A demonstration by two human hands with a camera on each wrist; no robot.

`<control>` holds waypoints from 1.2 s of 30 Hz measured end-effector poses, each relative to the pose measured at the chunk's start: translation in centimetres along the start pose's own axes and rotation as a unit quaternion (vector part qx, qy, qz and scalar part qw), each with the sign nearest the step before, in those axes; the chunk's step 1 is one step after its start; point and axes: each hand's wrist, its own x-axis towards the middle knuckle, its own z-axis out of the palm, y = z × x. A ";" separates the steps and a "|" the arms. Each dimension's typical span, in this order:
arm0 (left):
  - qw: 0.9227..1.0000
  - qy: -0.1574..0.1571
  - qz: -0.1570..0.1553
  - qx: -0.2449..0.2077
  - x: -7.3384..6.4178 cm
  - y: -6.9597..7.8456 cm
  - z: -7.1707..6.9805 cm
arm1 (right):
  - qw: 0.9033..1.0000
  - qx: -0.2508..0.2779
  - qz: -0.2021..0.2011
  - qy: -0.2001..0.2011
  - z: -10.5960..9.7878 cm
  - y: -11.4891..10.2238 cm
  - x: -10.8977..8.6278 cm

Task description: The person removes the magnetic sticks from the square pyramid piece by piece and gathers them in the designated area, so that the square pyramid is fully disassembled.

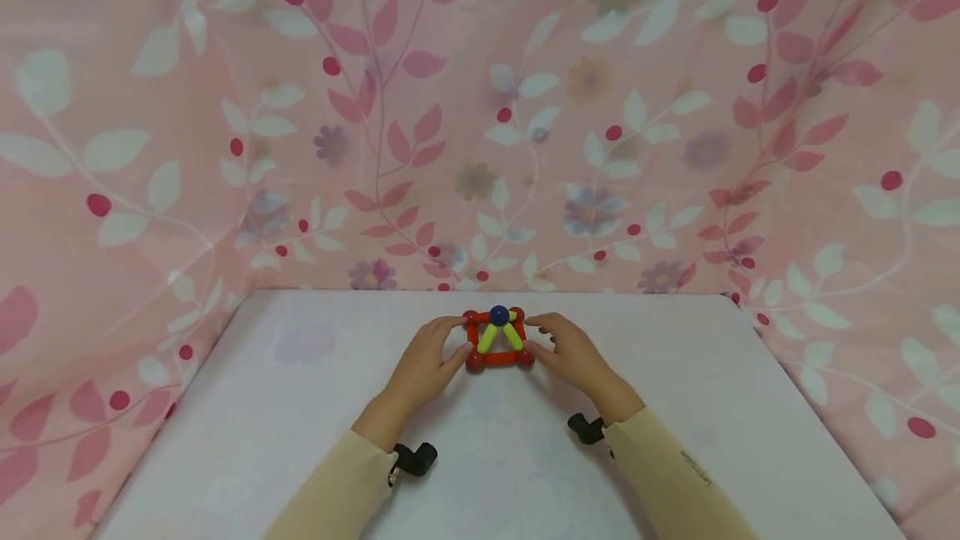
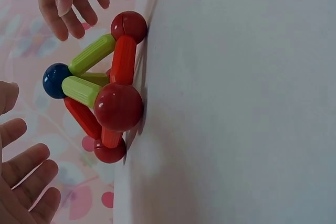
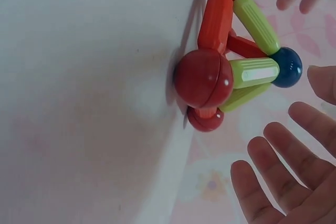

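Observation:
A pyramid of toy building balls and rods stands on the table, between my two hands. Red balls mark its base corners, joined by red rods. Yellow-green rods and a red rod slope up to one blue ball at the top. My left hand is beside its left side, fingers spread and relaxed. On the other side, my right hand has its fingers loosely extended. Both wrist views show gaps between the hands and the pyramid; neither hand grips anything.
The pyramid stands toward the far part of a white-covered table. Pink floral cloth hangs behind and on both sides. Black wrist cameras sit at the cuffs of the beige sleeves.

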 end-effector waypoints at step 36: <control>0.972 0.041 -0.016 -0.229 5.0 1.2 5.7 | 0.982 0.147 0.114 0.042 3.8 0.0 3.1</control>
